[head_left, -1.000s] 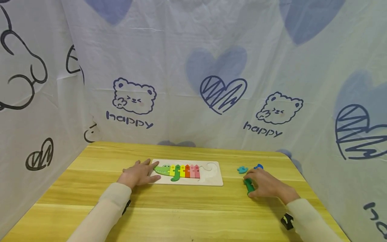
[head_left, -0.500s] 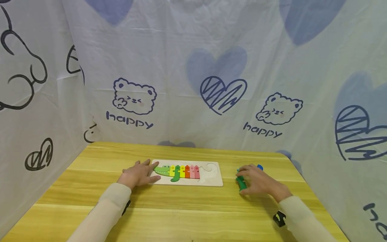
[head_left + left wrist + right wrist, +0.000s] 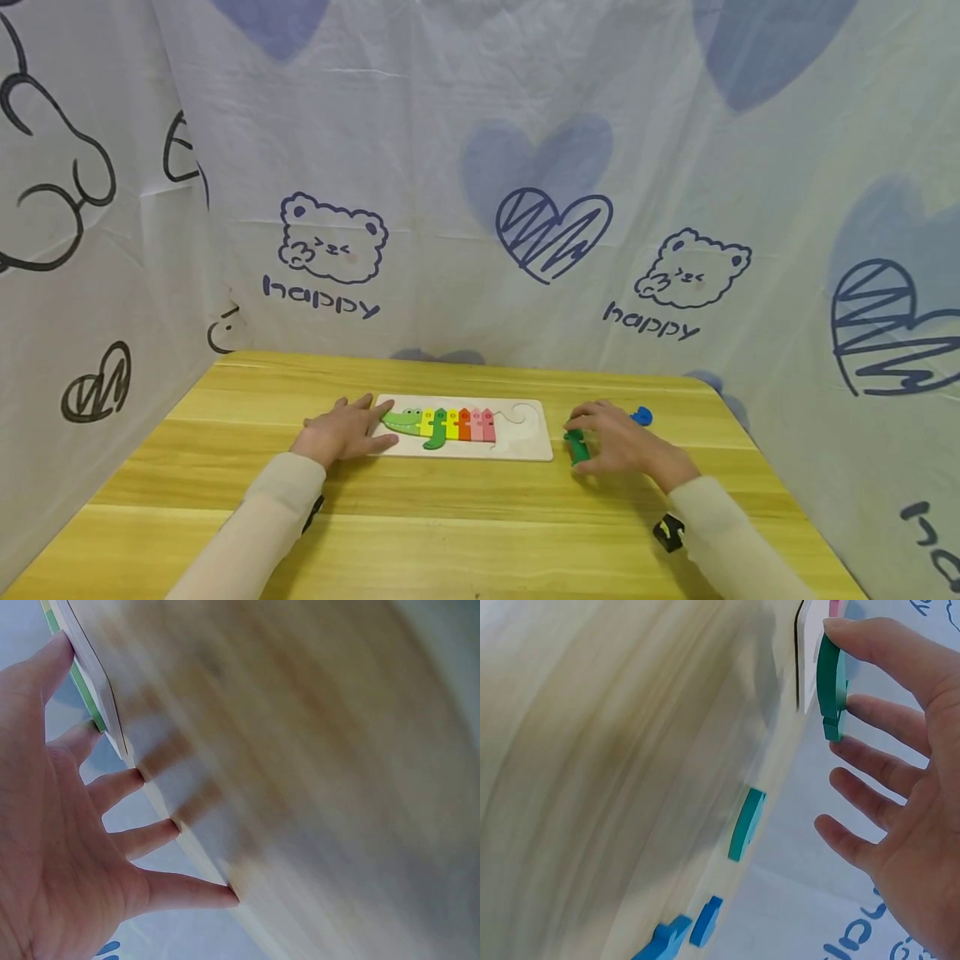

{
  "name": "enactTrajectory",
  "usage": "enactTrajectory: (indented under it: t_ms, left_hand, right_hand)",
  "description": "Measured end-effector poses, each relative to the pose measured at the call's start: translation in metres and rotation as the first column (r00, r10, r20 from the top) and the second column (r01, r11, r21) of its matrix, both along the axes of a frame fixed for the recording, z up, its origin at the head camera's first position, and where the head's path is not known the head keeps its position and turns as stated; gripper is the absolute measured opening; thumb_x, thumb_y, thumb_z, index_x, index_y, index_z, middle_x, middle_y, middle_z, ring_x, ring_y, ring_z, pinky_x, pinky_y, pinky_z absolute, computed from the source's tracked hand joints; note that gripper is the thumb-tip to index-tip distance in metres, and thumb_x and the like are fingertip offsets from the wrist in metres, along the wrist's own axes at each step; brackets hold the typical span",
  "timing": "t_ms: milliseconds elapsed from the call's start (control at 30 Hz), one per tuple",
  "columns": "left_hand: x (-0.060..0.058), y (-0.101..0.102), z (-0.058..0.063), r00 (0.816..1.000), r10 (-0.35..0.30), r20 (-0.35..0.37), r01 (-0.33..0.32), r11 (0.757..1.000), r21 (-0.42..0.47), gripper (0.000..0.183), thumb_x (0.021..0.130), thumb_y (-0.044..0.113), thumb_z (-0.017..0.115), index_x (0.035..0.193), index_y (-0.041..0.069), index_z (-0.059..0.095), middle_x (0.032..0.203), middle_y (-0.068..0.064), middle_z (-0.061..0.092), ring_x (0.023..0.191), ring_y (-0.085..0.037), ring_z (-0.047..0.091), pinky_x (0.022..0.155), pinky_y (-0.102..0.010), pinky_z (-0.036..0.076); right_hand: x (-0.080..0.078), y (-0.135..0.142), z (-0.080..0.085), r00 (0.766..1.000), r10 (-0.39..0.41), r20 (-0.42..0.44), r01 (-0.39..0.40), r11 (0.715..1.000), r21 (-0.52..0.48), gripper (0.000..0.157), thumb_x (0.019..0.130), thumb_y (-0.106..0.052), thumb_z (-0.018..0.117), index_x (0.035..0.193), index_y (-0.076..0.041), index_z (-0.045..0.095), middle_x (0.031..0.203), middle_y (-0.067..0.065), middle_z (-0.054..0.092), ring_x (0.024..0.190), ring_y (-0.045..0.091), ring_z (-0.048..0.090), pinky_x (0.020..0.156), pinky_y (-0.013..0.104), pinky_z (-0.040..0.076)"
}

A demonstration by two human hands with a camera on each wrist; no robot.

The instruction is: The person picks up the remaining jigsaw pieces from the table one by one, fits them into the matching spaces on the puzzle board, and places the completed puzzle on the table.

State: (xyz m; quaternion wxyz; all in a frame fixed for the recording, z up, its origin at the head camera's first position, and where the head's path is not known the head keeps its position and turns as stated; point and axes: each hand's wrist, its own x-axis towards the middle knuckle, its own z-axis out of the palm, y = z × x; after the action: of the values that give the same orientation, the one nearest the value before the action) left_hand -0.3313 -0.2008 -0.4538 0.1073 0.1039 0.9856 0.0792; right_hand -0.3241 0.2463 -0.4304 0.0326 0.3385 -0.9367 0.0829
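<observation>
A white puzzle board (image 3: 517,450) bears a crocodile of coloured pieces: a green head (image 3: 402,423), then yellow, green, orange and pink body pieces (image 3: 477,425). The outlined right end shows bare board. My left hand (image 3: 341,433) spreads its fingers at the board's left end. Its thumb and index finger rest on that end, while the other fingertips touch the table in the left wrist view. Just right of the board, my right hand (image 3: 618,442) pinches a green puzzle piece (image 3: 831,686) between thumb and fingers, held above the table.
A blue puzzle piece (image 3: 642,416) lies beyond the right hand. In the right wrist view, a teal piece (image 3: 747,825) and two blue pieces (image 3: 707,921) lie on the wooden table (image 3: 420,533). Printed cloth (image 3: 442,317) hangs behind and at both sides.
My right hand has moved left toward the board, carrying the green puzzle piece. The teal piece is now hidden behind that hand in the head view. My left hand has stayed put.
</observation>
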Motion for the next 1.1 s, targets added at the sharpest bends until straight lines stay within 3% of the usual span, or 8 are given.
enactTrajectory:
  t_ms: [467,1100]
  left_hand:
    - [0.0,0.0,0.0,1.0,0.003,0.006,-0.003,1.0,-0.004,0.078,0.086,0.072,0.044,0.15,0.032,0.026,0.158,-0.014,0.023,0.138,-0.056,0.02,0.081,-0.089,0.021]
    - [0.002,0.0,-0.001,1.0,-0.004,-0.009,0.004,1.0,-0.001,0.078,0.085,0.072,0.044,0.15,0.031,0.028,0.157,-0.014,0.025,0.137,-0.057,0.022,0.079,-0.088,0.024]
  right_hand:
    - [-0.009,-0.031,0.002,0.999,0.033,0.01,-0.033,0.999,0.016,0.061,0.072,-0.041,0.08,0.123,-0.011,0.064,0.128,0.01,0.058,0.119,0.029,0.049,0.102,0.05,0.044]
    - [-0.019,-0.066,0.003,0.998,0.044,0.033,-0.045,0.998,0.04,0.061,0.075,-0.045,0.077,0.125,-0.012,0.063,0.129,0.01,0.057,0.117,0.027,0.049,0.099,0.048,0.045]
